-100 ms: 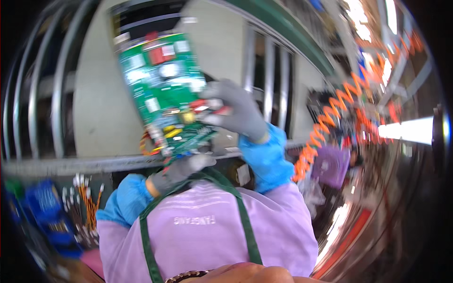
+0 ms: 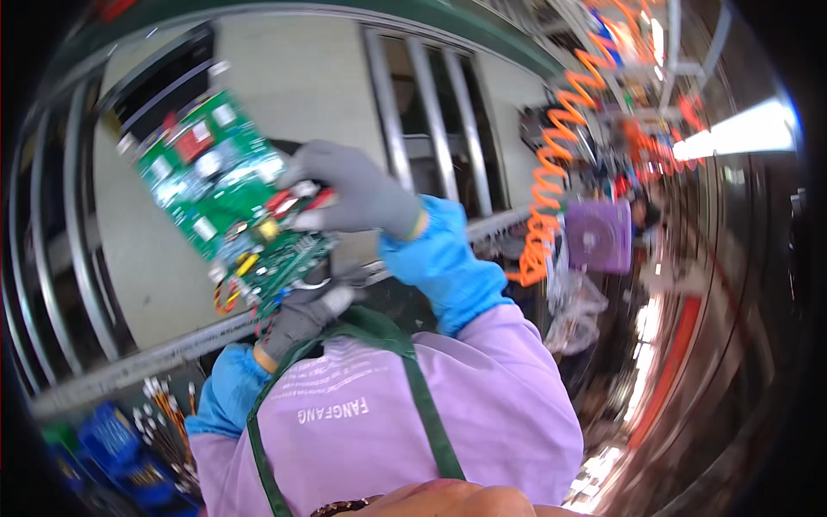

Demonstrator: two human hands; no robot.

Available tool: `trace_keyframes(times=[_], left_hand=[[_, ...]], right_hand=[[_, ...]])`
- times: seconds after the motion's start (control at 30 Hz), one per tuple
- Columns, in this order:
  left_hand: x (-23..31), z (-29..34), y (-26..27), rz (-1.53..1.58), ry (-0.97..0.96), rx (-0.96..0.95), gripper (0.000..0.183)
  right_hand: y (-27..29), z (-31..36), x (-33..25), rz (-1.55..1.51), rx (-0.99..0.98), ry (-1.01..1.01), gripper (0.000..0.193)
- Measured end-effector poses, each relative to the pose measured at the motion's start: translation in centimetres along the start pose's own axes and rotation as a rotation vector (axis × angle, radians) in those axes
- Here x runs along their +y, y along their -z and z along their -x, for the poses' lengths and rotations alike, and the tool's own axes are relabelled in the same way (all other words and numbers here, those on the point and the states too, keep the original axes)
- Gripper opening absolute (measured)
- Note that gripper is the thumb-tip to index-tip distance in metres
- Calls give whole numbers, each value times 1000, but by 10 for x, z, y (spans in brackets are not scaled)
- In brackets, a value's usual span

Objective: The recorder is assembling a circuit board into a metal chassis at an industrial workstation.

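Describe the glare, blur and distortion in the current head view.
Head view: the white light at far right is blown out; silvery metal bars at left bow with the fisheye lens; the green rectangular circuit board looks soft, its smaller components hard to make out; the picture's corners fall to black.

Circuit board [image 2: 227, 198] now appears farther left, more tilted.

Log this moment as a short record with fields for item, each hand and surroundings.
item: green circuit board bearing components, over the pale work surface
left hand: gray-gloved, at the board's near end, grip partly hidden
right hand: gray-gloved, at the board's right edge beside red-and-white parts, grip unclear
surroundings: orange coiled hose at right, blue bins lower left
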State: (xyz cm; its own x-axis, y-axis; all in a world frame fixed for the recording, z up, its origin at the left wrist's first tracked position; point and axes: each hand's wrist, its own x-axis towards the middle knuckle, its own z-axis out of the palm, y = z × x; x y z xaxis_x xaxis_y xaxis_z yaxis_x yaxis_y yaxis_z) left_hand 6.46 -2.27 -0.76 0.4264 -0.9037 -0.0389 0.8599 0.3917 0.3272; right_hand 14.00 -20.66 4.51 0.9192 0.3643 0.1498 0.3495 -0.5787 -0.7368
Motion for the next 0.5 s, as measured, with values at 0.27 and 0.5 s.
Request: trace_keyframes(times=[0.27, 0.5], left_hand=[[11, 23, -26, -19, 351, 365, 37], [-29, 47, 30, 225, 32, 19, 42]], right_hand=[[4, 37, -38, 250, 356, 11, 44], [60, 139, -92, 312, 651, 191, 42]])
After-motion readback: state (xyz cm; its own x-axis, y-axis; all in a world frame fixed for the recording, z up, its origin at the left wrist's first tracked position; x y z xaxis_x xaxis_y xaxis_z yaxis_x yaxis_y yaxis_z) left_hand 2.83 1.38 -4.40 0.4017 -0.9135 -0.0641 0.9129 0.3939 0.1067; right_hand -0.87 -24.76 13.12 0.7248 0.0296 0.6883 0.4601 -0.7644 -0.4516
